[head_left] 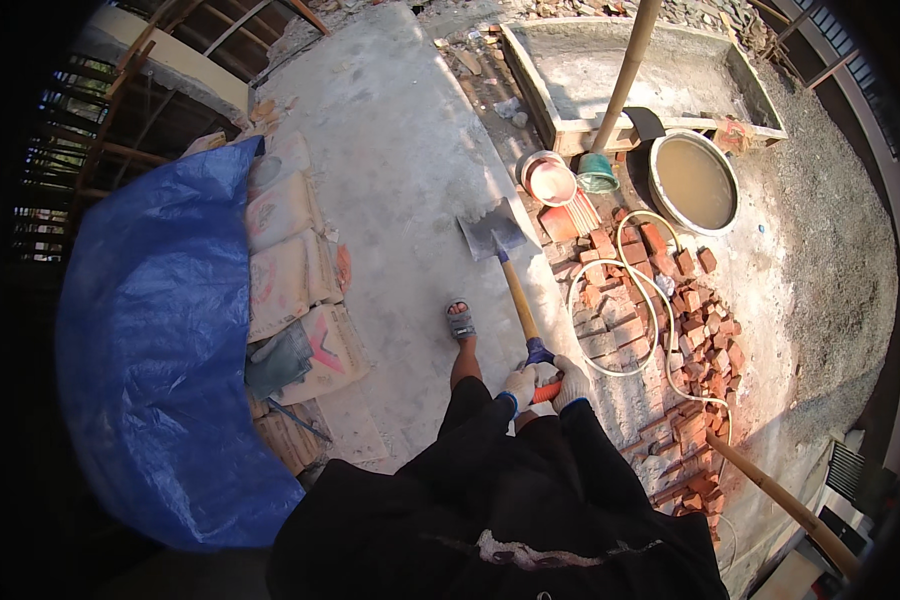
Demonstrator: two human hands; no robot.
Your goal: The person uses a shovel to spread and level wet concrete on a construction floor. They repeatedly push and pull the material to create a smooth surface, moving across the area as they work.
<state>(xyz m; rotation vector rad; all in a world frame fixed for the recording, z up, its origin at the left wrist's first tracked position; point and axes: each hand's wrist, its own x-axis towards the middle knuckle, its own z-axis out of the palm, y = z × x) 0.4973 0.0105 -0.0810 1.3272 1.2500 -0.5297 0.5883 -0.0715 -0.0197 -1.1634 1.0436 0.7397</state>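
A shovel (519, 300) with a wooden shaft and a blue collar lies across the middle of the view. Its metal blade (492, 236) is on or just above the grey concrete floor, with some grey material at its front edge. My left hand (519, 386), in a pale knitted glove, is closed at the shovel's near end beside the orange grip (547, 393). On the other side of that grip, my right hand (573, 381), gloved too, is closed around the handle end. The fingers of both hands are partly hidden.
Stacked sacks (280, 277) under a blue tarp (160, 340) line the left. To the right are broken bricks (705, 340), a looped hose (618, 262), buckets (550, 180), a round tub of murky water (692, 182) and a concrete trough (660, 70). My sandalled foot (459, 320) stands near the shaft.
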